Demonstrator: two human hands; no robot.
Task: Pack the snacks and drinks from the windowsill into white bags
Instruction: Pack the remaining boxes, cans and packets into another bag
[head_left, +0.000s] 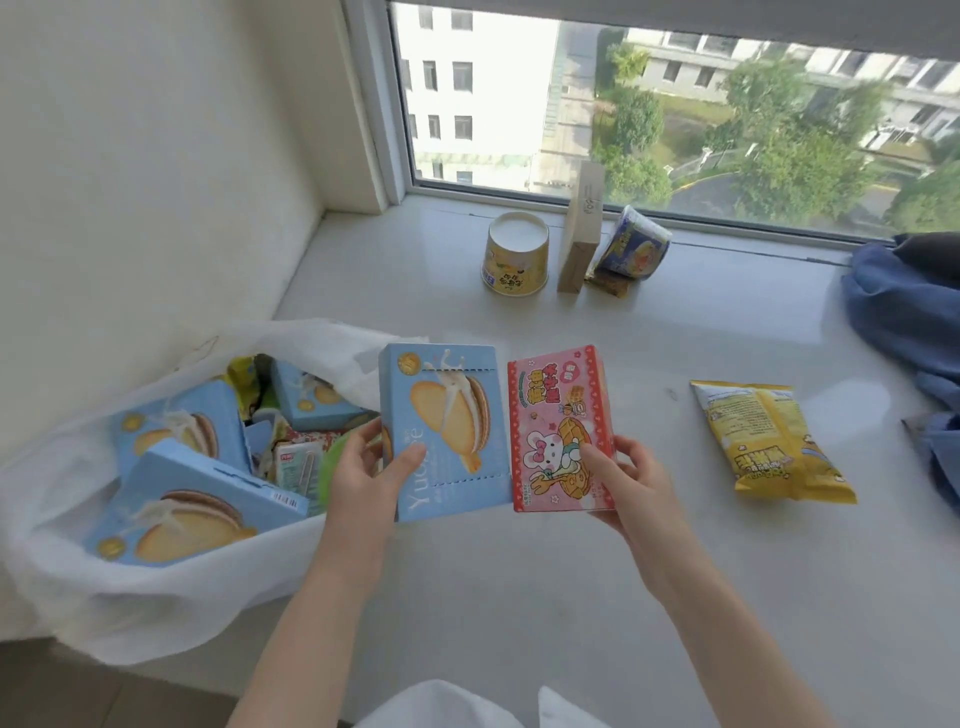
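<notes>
The left hand (371, 457) is gripping a blue box (444, 431) by its lower left edge, thumb across the printed front and fingers curled behind, while the right hand (621, 467) is clasping a pink box (558, 431) at its lower right corner in the same way. Both boxes are being held upright and side by side, edges nearly touching, just right of the bag (156, 587), which is lying open on the sill (519, 597) against the wall. The bag is already carrying 3 more blue boxes and a jumble of smaller packs, and its mouth is sagging toward the sill's near edge. The step in hand looks like loading these 2 boxes. The blue box, being next to the bag's mouth, should probably go first, tipped flat and slid onto the blue boxes already there so the stack stays level; dropping it on end risks crushing the small cartons in the middle. The pink box could follow into the gap at the back. Since part of the bag is hanging off the sill, weight is better placed toward the wall side. Right of the bag, well apart from it, a yellow packet (769, 441) is lying flat; farther back, toward the window, a cup (517, 254), a tan carton (582, 234) and a tipped tub (636, 244) are waiting unpacked.
</notes>
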